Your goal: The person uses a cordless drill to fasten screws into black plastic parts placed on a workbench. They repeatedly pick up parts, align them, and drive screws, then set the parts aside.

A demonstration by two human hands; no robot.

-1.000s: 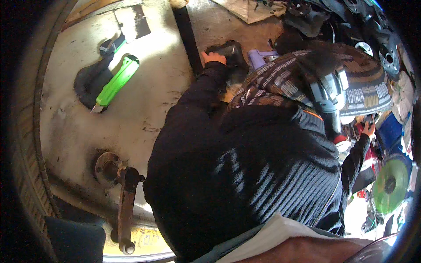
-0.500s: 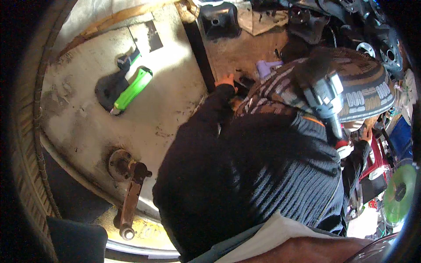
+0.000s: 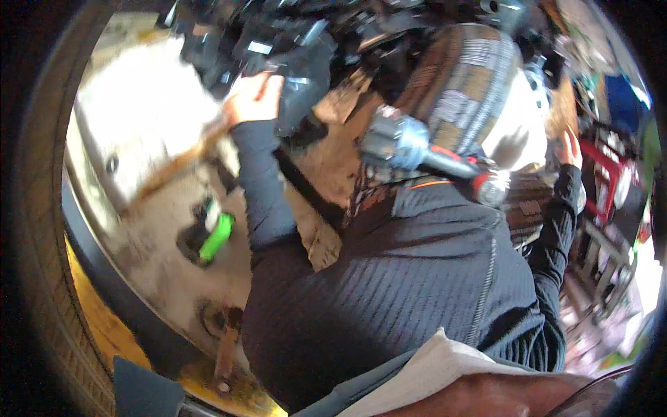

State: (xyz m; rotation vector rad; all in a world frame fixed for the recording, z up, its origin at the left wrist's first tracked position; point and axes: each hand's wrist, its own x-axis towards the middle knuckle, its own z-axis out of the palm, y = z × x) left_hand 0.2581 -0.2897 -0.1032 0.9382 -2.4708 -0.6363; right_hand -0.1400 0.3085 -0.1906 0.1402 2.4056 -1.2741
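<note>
L hand [image 3: 253,97] grips dark part [image 3: 302,76], axis unclear.

Hard daylight falls from the upper left, bleaching the pale tabletop [image 3: 149,115] to glare and leaving the dark sweater [image 3: 389,292] in deep shadow, while motion blur smears the whole view, worst at the cluttered top and right, and the fisheye rim bends edges into black corners.

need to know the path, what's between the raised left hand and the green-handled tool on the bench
In the head view, the dark sleeved forearm runs down from the left hand; between it and the green-handled tool lies pale, blurred bench surface crossed by a brownish strip.
</note>
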